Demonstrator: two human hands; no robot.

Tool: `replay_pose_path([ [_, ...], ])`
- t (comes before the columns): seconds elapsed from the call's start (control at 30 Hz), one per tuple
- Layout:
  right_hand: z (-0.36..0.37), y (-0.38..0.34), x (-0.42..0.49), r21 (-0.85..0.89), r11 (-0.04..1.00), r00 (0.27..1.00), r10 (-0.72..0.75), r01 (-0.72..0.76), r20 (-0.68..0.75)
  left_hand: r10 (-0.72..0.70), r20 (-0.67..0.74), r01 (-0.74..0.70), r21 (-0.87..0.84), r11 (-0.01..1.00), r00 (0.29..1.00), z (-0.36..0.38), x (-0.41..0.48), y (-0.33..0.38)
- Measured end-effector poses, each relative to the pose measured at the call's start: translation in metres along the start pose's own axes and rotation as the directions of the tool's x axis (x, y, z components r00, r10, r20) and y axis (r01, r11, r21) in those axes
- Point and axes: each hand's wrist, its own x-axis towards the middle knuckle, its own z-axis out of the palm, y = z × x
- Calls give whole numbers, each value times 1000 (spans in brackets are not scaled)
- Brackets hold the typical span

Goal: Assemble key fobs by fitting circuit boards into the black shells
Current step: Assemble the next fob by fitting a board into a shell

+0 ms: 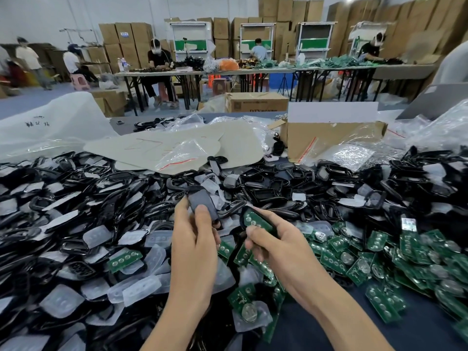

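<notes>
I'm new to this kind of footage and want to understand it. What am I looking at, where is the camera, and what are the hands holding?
There is no machine here. These are a person's two bare hands, filmed by one wide-angle camera worn on the head, looking forward and down.

In front lie heaps of black shells, clear button pads and green circuit boards. A cardboard box and plastic bags sit behind them.

The left hand grips a dark shell piece, with the thumb on top. The right hand holds a black shell with a green board in it. Other people work farther back.
</notes>
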Motion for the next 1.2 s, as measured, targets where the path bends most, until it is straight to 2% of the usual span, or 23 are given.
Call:
replay_pose_path([
  [0.13,1,-4,-3,-36,999,1000,-11,11,22,141,57,-149,180,972,988,-4,-1,0],
  [0.27,2,-6,-5,-89,996,998,-9,15,66,232,141,-263,281,923,963,-9,-1,-5],
  [0.47,0,-3,-4,-77,997,998,-1,-4,-67,175,303,-281,353,892,937,-4,-6,-10],
  [0.63,2,-4,-7,-175,984,999,-41,35,-31,183,262,-270,351,897,948,-5,-5,-6],
  [0.87,2,-4,-8,-266,962,997,-71,62,-25,198,322,-311,350,883,926,-6,-6,-2],
  [1.2,2,-3,-7,-293,953,997,-74,76,19,255,343,-405,497,768,904,-5,-8,5],
])
